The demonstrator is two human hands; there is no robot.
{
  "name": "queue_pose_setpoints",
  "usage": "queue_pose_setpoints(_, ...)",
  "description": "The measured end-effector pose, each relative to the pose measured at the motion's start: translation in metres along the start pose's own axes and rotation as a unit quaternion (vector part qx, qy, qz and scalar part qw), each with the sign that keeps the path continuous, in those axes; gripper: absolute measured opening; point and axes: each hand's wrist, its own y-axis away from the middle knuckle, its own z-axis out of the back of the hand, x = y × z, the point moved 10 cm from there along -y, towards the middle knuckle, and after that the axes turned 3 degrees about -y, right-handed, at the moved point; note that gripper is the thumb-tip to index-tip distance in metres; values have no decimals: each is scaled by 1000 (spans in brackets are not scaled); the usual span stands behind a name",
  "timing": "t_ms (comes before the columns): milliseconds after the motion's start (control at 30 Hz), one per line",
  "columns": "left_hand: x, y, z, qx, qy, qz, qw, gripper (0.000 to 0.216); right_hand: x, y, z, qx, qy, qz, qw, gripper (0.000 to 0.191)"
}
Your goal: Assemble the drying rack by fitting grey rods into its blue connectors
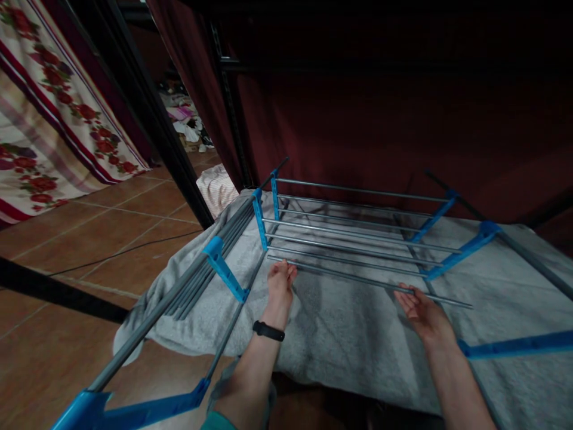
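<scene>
A loose grey metal tube runs crosswise in front of me, gripped near both ends. My left hand, with a black band on the wrist, pinches its left part. Further right, my right hand has its fingers around the tube, palm partly turned up. Just beyond is a rack frame with blue plastic brackets on the left and matching blue brackets on the right. Several grey crossbars span between these. The held tube's left end lies close to the left bracket; whether it touches is unclear.
Several loose tubes lie bundled at left on a grey blanket. Nearer blue brackets stand on the side rails. Black metal posts, a dark red curtain and a tiled floor surround the blanket.
</scene>
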Motion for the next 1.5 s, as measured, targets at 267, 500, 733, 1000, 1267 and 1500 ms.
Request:
queue_pose_setpoints(267, -16, -9, 19, -72, 30, 11, 997, 21, 15, -8, 18, -18, -20, 10, 1000, 22)
queue_pose_setpoints(500, -22, -8, 21, -91, 7, 50, 995, 20, 25, -8, 20, -18, -40, 56, 997, 14)
queue_pose_setpoints(733, -31, -19, 29, -110, -8, 70, 991, 20, 34, -2, 19, -38, -85, 76, 993, 15)
queue_pose_setpoints(1000, -26, -23, 27, -108, -16, 106, 988, 19, 39, -2, 21, -38, -85, 111, 989, 7)
queue_pose_setpoints(1267, -25, -27, 24, -88, -1, 104, 991, 21, 37, 0, 19, -60, -109, 87, 988, 12)
queue_pose_setpoints(1500, -22, -28, 27, -103, -9, 104, 989, 33, 37, 5, 17, -67, -128, 78, 986, 13)
